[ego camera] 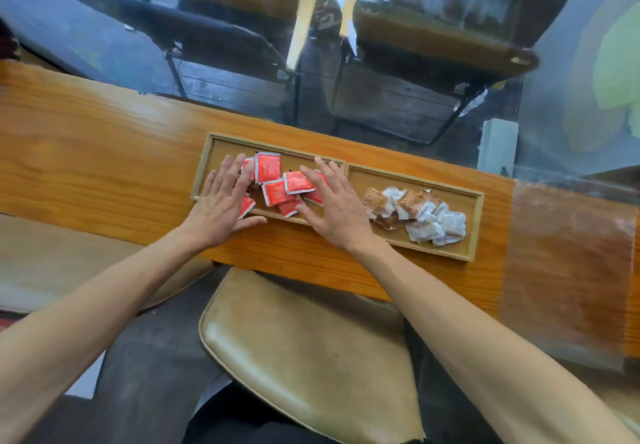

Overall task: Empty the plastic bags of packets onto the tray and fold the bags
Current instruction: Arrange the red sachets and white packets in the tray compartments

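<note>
Red packets (277, 184) lie in a loose heap in the left compartment of the wooden tray (476, 222), which sits on the wooden table (86, 153) with its long axis running left to right. Brown-and-white packets (415, 215) fill the right compartment. No plastic bag is visible in this view.

The left hand (221, 201) lies flat at the left side of the red heap, fingers straight and spread, gripping nothing. The right hand (329, 204) lies flat at the heap's right side, fingers likewise extended, holding nothing. The heap sits between the two palms, so both hands are about equally near.

Judgement: the emptying step appears complete. Any gathering move would draw the hands inward along the tray's long axis.
</note>
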